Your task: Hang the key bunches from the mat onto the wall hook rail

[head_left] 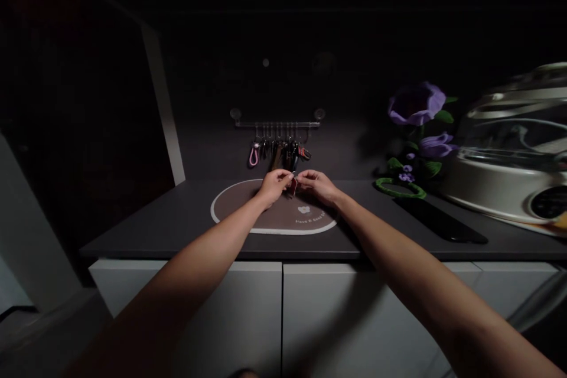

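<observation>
Both arms reach forward over a dark counter (177,221). My left hand (273,185) and my right hand (316,185) meet above an oval brown mat (234,204) and pinch a small key with a dark red tag (293,186) between their fingertips. Just behind the hands, a wall-mounted hook rail (277,124) carries several hanging keys (283,152) and a pink loop (253,155). The scene is dim, so the held item's details are hard to make out.
Purple artificial flowers (417,105) with a green loop stem (401,189) stand to the right. A flat black object (438,221) lies on the counter beside a large white domed appliance (514,153). White cabinet doors (319,313) sit below the counter edge.
</observation>
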A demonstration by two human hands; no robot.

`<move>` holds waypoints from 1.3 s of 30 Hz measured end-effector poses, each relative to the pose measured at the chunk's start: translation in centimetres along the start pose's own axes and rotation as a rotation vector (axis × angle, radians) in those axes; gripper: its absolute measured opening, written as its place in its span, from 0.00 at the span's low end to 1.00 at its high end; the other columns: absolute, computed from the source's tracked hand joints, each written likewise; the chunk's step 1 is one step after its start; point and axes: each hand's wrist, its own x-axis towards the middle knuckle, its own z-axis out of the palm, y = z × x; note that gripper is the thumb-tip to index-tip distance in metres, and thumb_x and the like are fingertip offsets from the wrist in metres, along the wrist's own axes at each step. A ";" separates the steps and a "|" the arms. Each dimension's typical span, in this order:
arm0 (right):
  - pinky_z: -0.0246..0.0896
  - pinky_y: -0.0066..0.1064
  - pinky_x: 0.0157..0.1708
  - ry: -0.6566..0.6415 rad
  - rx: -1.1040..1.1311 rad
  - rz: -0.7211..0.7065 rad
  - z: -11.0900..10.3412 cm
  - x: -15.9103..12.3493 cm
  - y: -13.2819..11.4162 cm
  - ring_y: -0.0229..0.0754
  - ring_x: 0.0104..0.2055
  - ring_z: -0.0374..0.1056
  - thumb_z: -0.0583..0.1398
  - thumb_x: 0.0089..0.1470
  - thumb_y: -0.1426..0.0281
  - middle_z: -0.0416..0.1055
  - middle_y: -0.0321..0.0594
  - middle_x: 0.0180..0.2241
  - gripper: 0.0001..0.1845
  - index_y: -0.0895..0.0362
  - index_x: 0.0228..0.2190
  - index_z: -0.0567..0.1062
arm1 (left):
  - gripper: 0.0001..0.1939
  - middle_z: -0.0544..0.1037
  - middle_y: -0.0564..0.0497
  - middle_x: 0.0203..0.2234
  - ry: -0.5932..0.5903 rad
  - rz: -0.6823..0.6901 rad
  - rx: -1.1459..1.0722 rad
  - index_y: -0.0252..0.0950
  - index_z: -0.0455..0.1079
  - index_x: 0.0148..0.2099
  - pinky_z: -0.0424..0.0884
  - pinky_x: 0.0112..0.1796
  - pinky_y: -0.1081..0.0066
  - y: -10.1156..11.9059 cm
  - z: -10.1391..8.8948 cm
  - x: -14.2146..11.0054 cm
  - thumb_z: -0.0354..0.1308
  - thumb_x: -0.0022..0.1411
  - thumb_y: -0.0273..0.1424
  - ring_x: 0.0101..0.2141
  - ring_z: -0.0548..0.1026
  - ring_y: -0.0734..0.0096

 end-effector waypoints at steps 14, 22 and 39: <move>0.57 0.25 0.31 0.018 0.037 -0.122 0.0 -0.2 0.5 0.31 0.26 0.60 0.66 0.32 0.59 0.63 0.30 0.23 0.21 0.57 0.24 0.64 | 0.16 0.75 0.48 0.25 -0.063 -0.009 0.084 0.30 0.70 0.35 0.64 0.26 0.75 0.5 0.3 -0.7 0.57 0.50 0.38 0.25 0.69 0.76; 0.61 0.29 0.30 0.147 0.089 -0.100 -0.7 0.2 -1.0 0.37 0.30 0.66 0.63 0.39 0.59 0.66 0.33 0.25 0.19 0.55 0.27 0.61 | 0.09 0.72 0.51 0.20 0.009 -0.007 0.311 0.31 0.69 0.29 0.64 0.28 0.73 -0.7 0.0 -0.4 0.54 0.51 0.33 0.24 0.69 0.74; 0.63 0.27 0.25 0.459 -0.069 -0.040 -2.2 8.4 -7.4 0.31 0.19 0.61 0.52 0.50 0.74 0.61 0.33 0.16 0.09 0.58 0.20 0.62 | 0.09 0.69 0.54 0.18 0.014 -0.062 0.373 0.33 0.67 0.27 0.61 0.26 0.74 -1.9 0.0 0.0 0.52 0.52 0.33 0.21 0.66 0.76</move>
